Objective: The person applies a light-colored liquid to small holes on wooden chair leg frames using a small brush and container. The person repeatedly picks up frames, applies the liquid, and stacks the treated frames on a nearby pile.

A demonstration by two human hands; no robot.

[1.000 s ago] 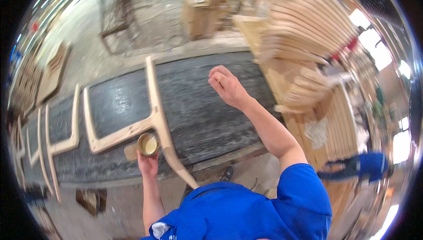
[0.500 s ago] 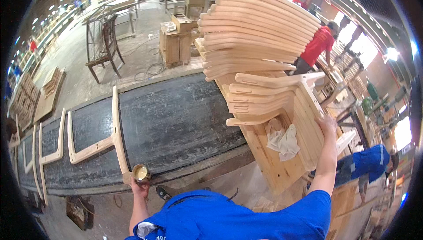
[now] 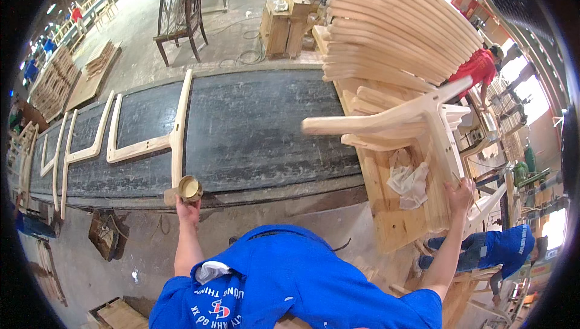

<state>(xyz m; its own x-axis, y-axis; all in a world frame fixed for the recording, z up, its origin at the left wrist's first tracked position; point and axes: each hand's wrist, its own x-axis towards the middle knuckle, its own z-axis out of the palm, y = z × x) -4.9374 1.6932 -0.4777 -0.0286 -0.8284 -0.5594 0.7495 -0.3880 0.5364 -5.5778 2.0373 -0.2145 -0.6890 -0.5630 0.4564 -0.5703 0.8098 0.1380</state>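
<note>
My left hand [image 3: 188, 209] is closed around a small round can [image 3: 191, 188] with a cream-coloured filling. It is at the table's near edge, beside the lower end of a wooden chair side frame [image 3: 179, 130] lying on the dark table. On the right, my right hand [image 3: 460, 195] grips the lower leg of another pale chair side frame [image 3: 444, 139]. That frame is tilted above its stack, with one arm [image 3: 350, 124] reaching left over the dark table. A thin stick-like thing shows by my right fingers; its kind is unclear.
More side frames [image 3: 90, 148] lie on the long dark table [image 3: 260, 130]. A wooden board [image 3: 386, 220] bears crumpled white cloth [image 3: 409, 185] and a tall stack of curved parts [image 3: 405, 33]. Co-workers in red [image 3: 482, 70] and blue [image 3: 507, 247] stand at right.
My right hand has raised one side frame off its stack, and its arm now sticks out to the left. The view has shifted; the can stays in my left hand.
</note>
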